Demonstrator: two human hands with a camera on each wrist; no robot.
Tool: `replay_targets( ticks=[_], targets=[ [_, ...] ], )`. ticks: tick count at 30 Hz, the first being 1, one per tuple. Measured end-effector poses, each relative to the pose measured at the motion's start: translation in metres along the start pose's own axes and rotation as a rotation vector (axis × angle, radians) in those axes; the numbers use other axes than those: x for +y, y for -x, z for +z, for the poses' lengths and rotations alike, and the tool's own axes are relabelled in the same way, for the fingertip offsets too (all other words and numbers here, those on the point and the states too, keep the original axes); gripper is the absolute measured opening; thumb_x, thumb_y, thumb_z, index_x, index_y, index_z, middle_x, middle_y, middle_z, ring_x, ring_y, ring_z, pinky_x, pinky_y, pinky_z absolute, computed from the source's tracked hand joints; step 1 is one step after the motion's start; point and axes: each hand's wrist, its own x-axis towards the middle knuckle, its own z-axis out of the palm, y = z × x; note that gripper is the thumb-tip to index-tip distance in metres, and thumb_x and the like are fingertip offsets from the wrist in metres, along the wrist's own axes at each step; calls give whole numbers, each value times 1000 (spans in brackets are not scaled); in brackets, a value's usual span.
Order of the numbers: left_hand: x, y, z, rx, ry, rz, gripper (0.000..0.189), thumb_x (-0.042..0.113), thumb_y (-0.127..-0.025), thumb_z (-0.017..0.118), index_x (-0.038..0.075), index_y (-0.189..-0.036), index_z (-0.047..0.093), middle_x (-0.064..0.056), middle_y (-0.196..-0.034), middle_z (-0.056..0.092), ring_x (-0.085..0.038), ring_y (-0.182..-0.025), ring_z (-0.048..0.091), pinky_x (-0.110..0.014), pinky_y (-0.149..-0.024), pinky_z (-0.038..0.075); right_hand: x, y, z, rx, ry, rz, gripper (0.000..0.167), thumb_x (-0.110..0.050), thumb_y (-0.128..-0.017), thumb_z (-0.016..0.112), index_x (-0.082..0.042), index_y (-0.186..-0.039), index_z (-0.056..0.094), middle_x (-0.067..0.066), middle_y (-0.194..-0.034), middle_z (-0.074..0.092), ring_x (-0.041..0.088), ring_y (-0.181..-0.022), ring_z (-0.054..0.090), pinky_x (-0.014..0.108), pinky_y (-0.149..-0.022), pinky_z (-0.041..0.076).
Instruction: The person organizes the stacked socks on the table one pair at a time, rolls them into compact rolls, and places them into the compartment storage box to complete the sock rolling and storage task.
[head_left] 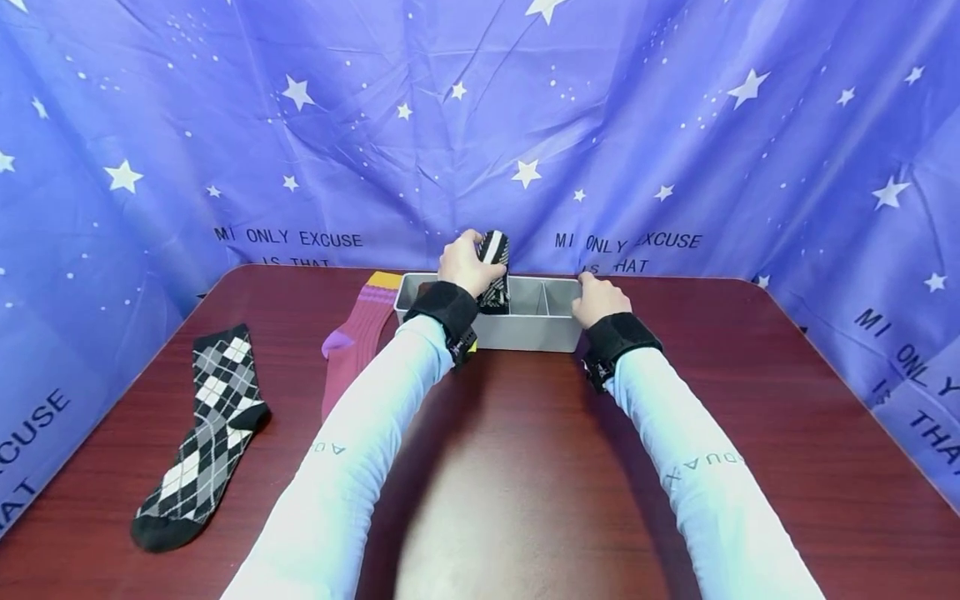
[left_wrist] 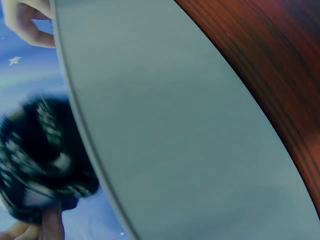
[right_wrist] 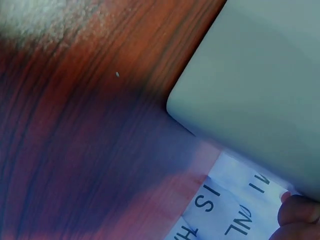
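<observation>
Pale sleeves cross the red-brown tabletop toward a gray divided box at the far side. Left lie an argyle sock and, just beside the box, a pink sock. The right grip holds the box's right end; the left grip pinches a rolled black-and-white sock at its middle.

Tabletop looks like wood to me, v. glossy, glare twd near edge. Grey box by far edge: smooth matt plastic. B/w roll, knit cloth; argyle sock nr left edge, ditto.
</observation>
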Motion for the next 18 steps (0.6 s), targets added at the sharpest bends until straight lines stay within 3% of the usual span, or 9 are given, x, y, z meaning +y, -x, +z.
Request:
replay_targets(
  ticks=[4, 8, 18],
  targets=[
    [0, -2, 5, 17, -38, 19, 50, 29, -67, 66, 17, -112, 47, -7, -94, 62, -25, -82, 58, -35, -68, 45, 0, -3, 0, -2, 3, -1, 37, -11, -75, 44, -3, -111, 47, 24, -97, 58, 40, -83, 56, 49, -68, 44],
    [3, -1, 6, -39, -112, 39, 48, 29, -67, 67, 14, -108, 48, -7, -93, 62, -25, -82, 59, -35, -68, 46, -3, -4, -5, -2, 16, 11, 37, -10, -75, 43, -2, -111, 46, 25, -98, 58, 41, -85, 55, 50, -69, 44],
    [3, 3, 17, -86, -306, 73, 35, 22, -67, 67, 9, -97, 55, -10, -93, 63, -26, -85, 60, -35, -69, 48, -7, -3, -2, -55, 27, 43, 33, -10, -77, 44, -1, -109, 44, 25, -100, 57, 40, -88, 55, 49, -71, 44]
  ],
)
